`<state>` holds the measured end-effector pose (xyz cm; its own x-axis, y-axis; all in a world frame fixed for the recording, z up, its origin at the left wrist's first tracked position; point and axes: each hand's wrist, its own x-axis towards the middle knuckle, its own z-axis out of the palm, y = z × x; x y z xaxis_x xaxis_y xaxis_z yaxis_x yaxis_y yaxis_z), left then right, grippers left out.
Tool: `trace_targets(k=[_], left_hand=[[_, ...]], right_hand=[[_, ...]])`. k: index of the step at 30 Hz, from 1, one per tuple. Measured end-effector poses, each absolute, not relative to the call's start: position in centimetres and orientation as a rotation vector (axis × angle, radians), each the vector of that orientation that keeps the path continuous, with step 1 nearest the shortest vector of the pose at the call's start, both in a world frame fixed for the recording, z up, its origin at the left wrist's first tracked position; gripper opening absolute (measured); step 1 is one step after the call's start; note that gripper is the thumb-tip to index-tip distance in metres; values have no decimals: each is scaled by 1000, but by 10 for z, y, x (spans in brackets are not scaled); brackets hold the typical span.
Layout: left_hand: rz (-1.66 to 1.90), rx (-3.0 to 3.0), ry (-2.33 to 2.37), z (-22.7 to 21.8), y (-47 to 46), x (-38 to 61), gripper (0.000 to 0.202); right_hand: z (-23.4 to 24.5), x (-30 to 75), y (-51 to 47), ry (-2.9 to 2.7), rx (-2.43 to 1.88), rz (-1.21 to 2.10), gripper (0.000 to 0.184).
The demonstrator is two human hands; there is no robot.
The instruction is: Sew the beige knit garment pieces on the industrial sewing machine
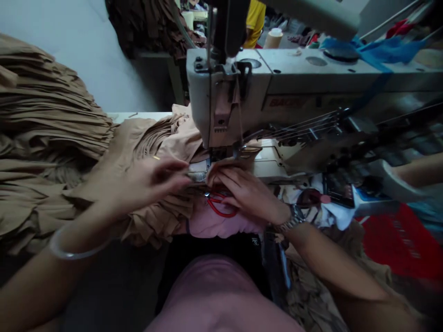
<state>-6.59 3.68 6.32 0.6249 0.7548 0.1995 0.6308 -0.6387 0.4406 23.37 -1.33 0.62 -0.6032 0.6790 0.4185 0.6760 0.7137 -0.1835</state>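
My right hand [244, 189], a watch on its wrist, has its fingers closed over a small piece of brown fabric [212, 174] at the front of the sewing machine [224, 106], just below the needle area. Red-handled scissors [221, 214] show under that hand, beside the thumb; whether a finger is hooked through the handle I cannot tell. My left hand [143, 180], smeared by motion, hovers over tan fabric left of the needle area. Its thumb and fingers are apart, and I see nothing between them. A pale bangle [69, 253] circles the left wrist.
Stacked tan fabric pieces [51, 101] fill the left side. Threads run along the machine arm, where a blue strip [375, 87] hangs. To the right lie a phone-like dark object [337, 189], white cloth and a red item [398, 240]. A person in yellow [255, 23] is behind.
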Motion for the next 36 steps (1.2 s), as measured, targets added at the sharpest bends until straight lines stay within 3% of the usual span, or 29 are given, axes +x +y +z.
trace_targets(k=[3,6,10,14,19,26,32,36], left_hand=[[399,2701,644,34,32,-41,73],[360,3072,769,11,32,-35,63],[536,3253,811,5,32,-34,42],[651,3225,629,8,26,-24,35],[758,3147,605,8,17,-26,23],[574,3165,937,10,20,-17,34],[487,3197,1088,15,13,-4,24],[388,3187,1171,13,5,-6,38]], right_hand=[[-4,245,4,-2640,-1059,-525,49],[-5,265,10,-2621,-1002,-712,41],[-1,269,1,-2567,-878,-666,33],[-1,255,-5,-2573,-804,-579,32],[-3,251,-11,-2559,-1038,-521,33],[-2,245,-19,-2516,-1149,-533,38],[-6,234,-22,-2460,-1192,-561,32],[-13,227,-23,-2483,-1130,-570,36]])
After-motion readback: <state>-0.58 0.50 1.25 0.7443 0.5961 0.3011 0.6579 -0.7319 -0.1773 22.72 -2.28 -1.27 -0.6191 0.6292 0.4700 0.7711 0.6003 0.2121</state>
